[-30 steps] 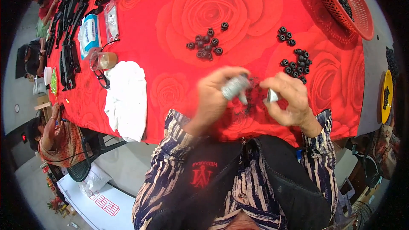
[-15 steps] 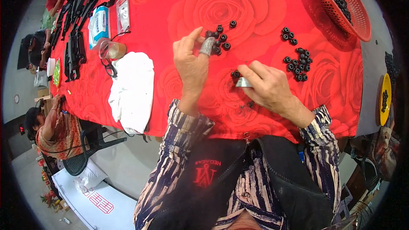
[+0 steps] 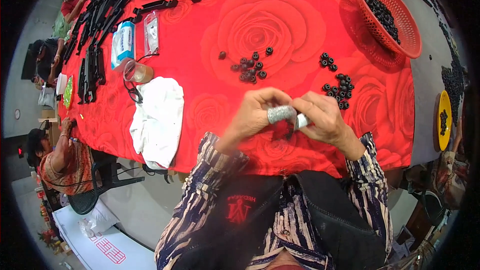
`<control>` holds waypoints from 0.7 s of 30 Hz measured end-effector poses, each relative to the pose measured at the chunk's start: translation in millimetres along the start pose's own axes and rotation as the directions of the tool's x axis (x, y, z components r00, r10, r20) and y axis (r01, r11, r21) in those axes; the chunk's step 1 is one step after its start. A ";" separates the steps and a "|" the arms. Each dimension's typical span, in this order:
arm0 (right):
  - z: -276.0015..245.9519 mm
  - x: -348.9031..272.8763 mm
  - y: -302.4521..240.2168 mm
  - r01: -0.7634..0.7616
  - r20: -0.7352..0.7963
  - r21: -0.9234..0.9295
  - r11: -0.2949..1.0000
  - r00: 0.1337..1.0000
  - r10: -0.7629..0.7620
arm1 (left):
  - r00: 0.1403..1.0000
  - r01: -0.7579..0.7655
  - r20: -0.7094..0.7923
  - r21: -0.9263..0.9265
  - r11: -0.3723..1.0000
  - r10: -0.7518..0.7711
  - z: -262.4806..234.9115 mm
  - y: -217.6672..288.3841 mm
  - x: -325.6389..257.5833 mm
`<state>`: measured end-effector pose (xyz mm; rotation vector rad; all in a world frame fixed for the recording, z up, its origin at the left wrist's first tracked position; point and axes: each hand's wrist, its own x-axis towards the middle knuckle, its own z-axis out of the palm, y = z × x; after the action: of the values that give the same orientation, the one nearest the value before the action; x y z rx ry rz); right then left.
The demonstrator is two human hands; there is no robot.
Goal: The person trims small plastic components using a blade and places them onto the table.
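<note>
My left hand and my right hand meet above the near middle of the red table, fingertips together. A grey, speckled wrap covers one left finger. My left fingers are closed; what they pinch is hidden. Gripped in my right hand is a small flat silvery-white piece, its exact kind unclear. Just below the fingers lie dark crumbs. Beyond my hands sits a loose group of small round black parts with holes, with a single one apart on its left. More black parts lie past my right hand.
At the far right stands a red basket of black parts; a yellow plate is below it. Leftward are a white cloth, a cup, a blue-white packet and long black pieces. Other people sit along the left side.
My left hand has come from the far group of black parts back to my right hand. One black part now lies apart on that group's left. The whole view has shifted slightly.
</note>
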<state>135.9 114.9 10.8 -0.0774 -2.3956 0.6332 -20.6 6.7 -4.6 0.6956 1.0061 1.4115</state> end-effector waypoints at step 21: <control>-15.0 -10.0 -1.3 -0.054 0.022 0.344 0.938 0.999 0.049 | 0.893 0.425 0.275 -0.262 0.866 -0.356 0.7 -11.1 -0.8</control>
<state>153.1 118.0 15.6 0.0144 -2.2641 1.0708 -14.7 5.2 -13.9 0.3675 0.6775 1.0736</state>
